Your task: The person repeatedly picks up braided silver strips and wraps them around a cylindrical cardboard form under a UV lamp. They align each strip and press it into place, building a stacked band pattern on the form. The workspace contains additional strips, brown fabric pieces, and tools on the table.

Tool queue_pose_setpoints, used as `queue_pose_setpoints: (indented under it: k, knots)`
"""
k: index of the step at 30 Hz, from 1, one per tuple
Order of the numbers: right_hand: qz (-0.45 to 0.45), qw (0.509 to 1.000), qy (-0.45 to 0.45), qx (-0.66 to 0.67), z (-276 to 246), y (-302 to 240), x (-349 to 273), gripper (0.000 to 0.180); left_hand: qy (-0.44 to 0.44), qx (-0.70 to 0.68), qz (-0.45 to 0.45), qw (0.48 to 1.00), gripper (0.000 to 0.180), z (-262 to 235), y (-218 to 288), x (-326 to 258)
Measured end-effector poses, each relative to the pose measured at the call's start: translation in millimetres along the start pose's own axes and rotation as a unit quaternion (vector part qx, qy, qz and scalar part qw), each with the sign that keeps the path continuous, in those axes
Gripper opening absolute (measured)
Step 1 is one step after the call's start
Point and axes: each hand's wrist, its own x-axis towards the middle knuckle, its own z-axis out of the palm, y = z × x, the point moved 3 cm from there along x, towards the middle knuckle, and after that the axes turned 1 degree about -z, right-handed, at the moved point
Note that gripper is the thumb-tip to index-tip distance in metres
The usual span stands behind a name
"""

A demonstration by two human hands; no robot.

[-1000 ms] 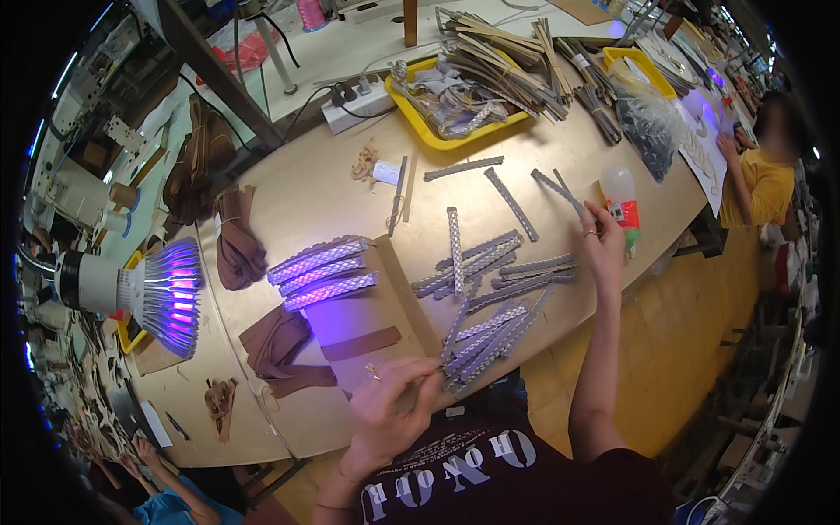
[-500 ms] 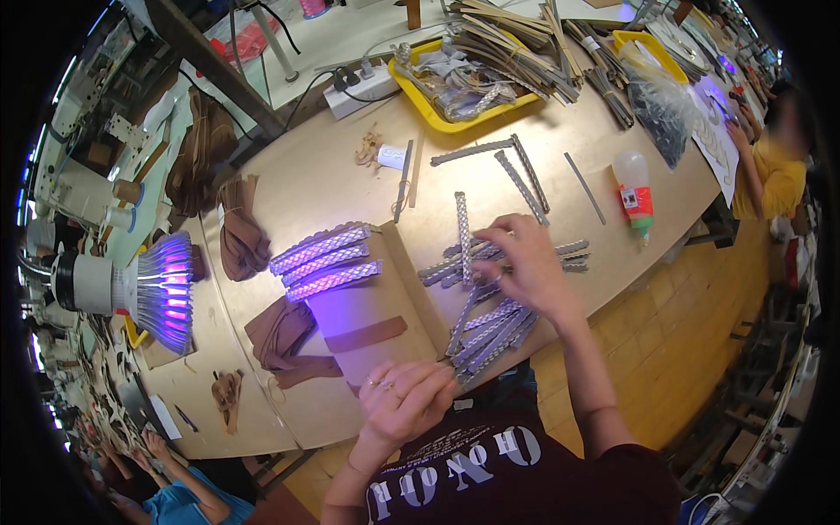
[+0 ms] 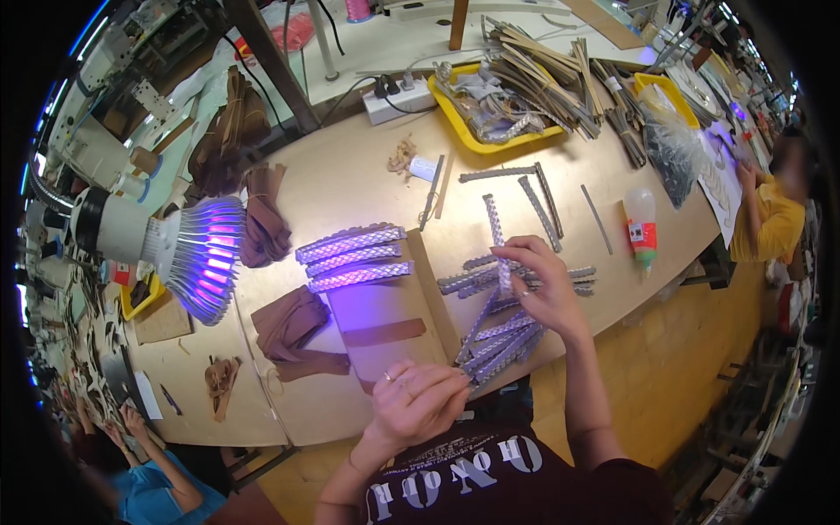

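My right hand [image 3: 544,284] pinches a silvery braided strip [image 3: 494,223] between thumb and fingers and holds it lengthwise above a loose pile of similar grey braided strips [image 3: 503,346]. At the near edge of this pile, my left hand [image 3: 420,398] is closed with its fingertips pressed together. Whatever sits between those fingertips is too small or hidden to name. To the left of the pile, several braided strips [image 3: 359,249] lie side by side across a cardboard-like board [image 3: 376,306], lit violet. A flat brown strip [image 3: 383,332] crosses the same board lower down.
A finned lamp [image 3: 206,254] hangs at the left over the table. Bundles of brown strips [image 3: 293,328] lie near the board. Farther back stand a yellow tray [image 3: 490,144] and a power strip [image 3: 398,101]. A glue bottle [image 3: 640,223] is at the right. Co-workers sit at both sides.
The view has shifted, so the table appears farther right and lower. My right hand now grips the braided strip, which leans slightly. My left hand stays closed by the pile's near edge.
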Motion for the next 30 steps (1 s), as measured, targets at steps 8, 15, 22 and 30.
queue_pose_setpoints:
  k: [8,15,22,30]
  knots:
    - [-0.152,0.955,-0.151,0.203,5.1,-79.5,-2.5,0.047,0.215,-0.370,-0.312,0.848,0.033,-33.1,-10.5,13.1]
    - [-0.203,0.936,-0.286,0.004,41.1,-134.4,12.3,0.049,0.215,-0.432,-0.328,0.812,0.034,-66.9,-45.0,10.3]
    - [-0.221,0.944,-0.224,-0.097,49.9,-156.5,23.3,0.039,0.262,-0.485,-0.282,0.785,0.023,-74.5,-60.8,-6.5]
    - [-0.363,0.857,-0.002,-0.366,63.6,-157.0,15.6,0.025,0.207,-0.532,-0.207,0.794,0.023,-79.0,-57.4,-8.6]
